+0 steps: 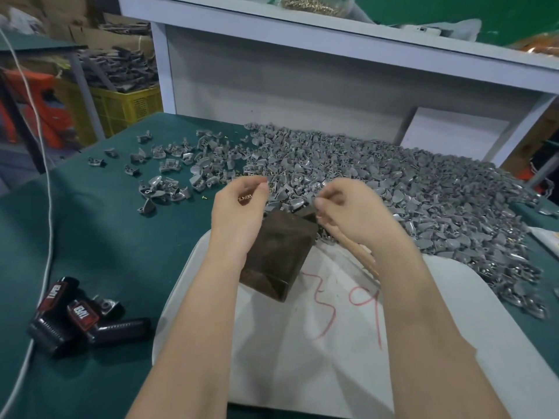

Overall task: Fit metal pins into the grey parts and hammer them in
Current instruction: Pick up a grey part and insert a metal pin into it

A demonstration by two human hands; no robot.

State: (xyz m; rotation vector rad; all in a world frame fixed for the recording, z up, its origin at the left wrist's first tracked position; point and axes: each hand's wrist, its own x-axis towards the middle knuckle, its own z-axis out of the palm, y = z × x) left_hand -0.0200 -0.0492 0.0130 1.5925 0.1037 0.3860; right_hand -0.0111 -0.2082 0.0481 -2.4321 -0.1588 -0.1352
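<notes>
While the left hand (239,208) curls round little gold pins (245,197) above the brown block (281,252), the right hand (351,211) curls round I cannot tell what.

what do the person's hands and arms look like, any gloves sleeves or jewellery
Both are bare. The left hand and right hand wear no gloves, and no rings show. The left forearm and right forearm are uncovered down to the picture's bottom edge: no sleeves, watch or wristband in view.
</notes>
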